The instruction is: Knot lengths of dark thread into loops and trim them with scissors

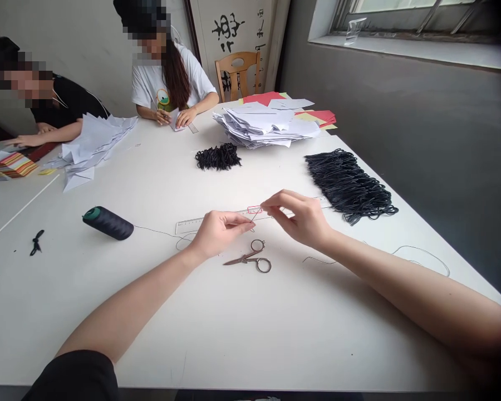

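Possibly a tangle ahead: the loose thread (155,229), curling left of centre, could snag if tugged.

The fine strand (256,215) might also slip, held only by fingertips. It spans the gap between the hands at mid-frame, the left hand (217,231) pinching its lower end, the right hand (301,219) its upper end, above the scissors (245,259). Whether it joins the spool (111,224), centre left, cannot be told.

From lower left, the left forearm (137,301) rises to the left hand (217,231), fingers (237,219) pinched near centre. The right forearm (384,281) enters at right; the right hand (300,217), slightly higher, also pinches.
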`<state>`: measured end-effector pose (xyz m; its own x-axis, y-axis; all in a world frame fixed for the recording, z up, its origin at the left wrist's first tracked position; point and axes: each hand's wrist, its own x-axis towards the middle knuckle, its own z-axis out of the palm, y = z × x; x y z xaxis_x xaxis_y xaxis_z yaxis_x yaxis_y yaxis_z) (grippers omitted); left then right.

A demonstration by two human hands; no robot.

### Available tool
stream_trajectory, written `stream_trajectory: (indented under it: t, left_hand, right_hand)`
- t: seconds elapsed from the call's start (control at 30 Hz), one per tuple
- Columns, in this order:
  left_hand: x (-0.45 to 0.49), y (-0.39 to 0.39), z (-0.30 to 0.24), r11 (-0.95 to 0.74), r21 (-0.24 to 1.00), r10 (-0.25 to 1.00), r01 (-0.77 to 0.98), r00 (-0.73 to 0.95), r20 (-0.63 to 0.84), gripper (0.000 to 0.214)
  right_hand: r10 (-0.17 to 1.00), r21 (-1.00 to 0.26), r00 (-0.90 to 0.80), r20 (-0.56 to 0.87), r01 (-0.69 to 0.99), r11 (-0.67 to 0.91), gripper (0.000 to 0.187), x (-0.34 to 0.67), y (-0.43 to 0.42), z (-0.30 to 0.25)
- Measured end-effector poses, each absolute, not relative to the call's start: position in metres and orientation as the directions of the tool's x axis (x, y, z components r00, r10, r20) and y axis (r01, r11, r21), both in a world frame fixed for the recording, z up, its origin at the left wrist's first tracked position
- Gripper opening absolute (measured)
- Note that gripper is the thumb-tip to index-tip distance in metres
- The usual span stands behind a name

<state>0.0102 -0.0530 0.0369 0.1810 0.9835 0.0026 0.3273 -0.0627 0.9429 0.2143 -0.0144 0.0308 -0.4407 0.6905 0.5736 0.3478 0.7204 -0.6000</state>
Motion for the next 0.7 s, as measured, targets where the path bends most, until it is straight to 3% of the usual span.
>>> stream_trajectory:
  t: [0.1,0.23,0.6,0.7]
  left_hand:
    - [0.001,-0.045,0.041,0.149,0.943,0.942,0.298,0.247,-0.227,0.028]
    - [-0.007,-0.041,0.044,0.303,0.916,0.874,0.264,0.306,-0.377,0.03]
    - [-0.015,-0.032,0.033,0.45,0.868,0.782,0.208,0.378,-0.496,0.026]
    - [-0.016,-0.031,0.032,0.482,0.857,0.775,0.183,0.368,-0.514,0.023]
  right_hand:
    - [0.794,-0.694,-0.287,0.537,0.385,0.608,0.02,0.22,0.0,0.03]
    - [0.861,-0.8,-0.134,0.491,0.323,0.506,0.018,0.224,0.013,0.027]
    - [0.889,-0.858,-0.04,0.457,0.244,0.452,0.021,0.231,0.024,0.024]
    - [0.896,-0.795,-0.165,0.413,0.414,0.443,0.017,0.233,0.025,0.026]
